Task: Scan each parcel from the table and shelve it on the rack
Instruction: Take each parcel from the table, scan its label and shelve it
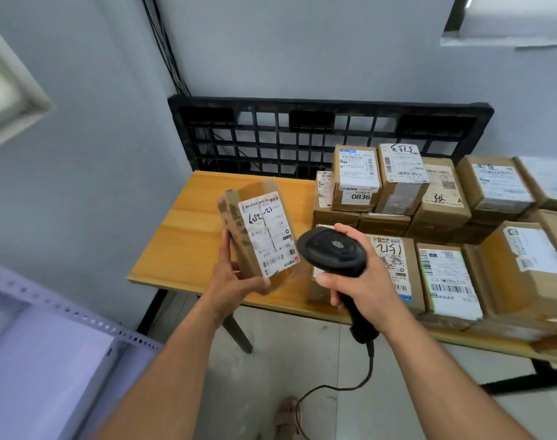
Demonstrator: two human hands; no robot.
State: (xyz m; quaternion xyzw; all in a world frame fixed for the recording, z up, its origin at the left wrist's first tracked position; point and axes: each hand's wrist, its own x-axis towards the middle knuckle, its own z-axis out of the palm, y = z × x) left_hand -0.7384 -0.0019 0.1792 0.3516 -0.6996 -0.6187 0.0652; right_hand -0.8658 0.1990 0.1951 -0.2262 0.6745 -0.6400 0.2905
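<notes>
Fingers (225, 249) of the left hand (236, 282) were laid up along the left side of a small cardboard parcel (261, 236), and the thumb was pressed against its lower front edge, so that the parcel was gripped from below. The parcel was held in the air above the left end of the wooden table (188, 239), clear of the tabletop. Its long axis was set nearly upright, with the top tipped slightly to the left and away. Its white shipping label (269, 231) was turned towards the camera and to the right.

A black barcode scanner (334, 250) was clasped by its handle in the right hand (364, 282), with the fingers curled round the grip. The scanner's head was aimed left at the label and was held just beside the parcel without touching it. A cable (337, 387) was seen hanging from the handle to the floor.

More labelled parcels (442, 281) were stacked on the right part of the table, one marked 0836 (357, 181). A black plastic pallet (302, 131) was propped on edge behind the table. A pale metal rack (80, 315) was seen, blurred, at the lower left.
</notes>
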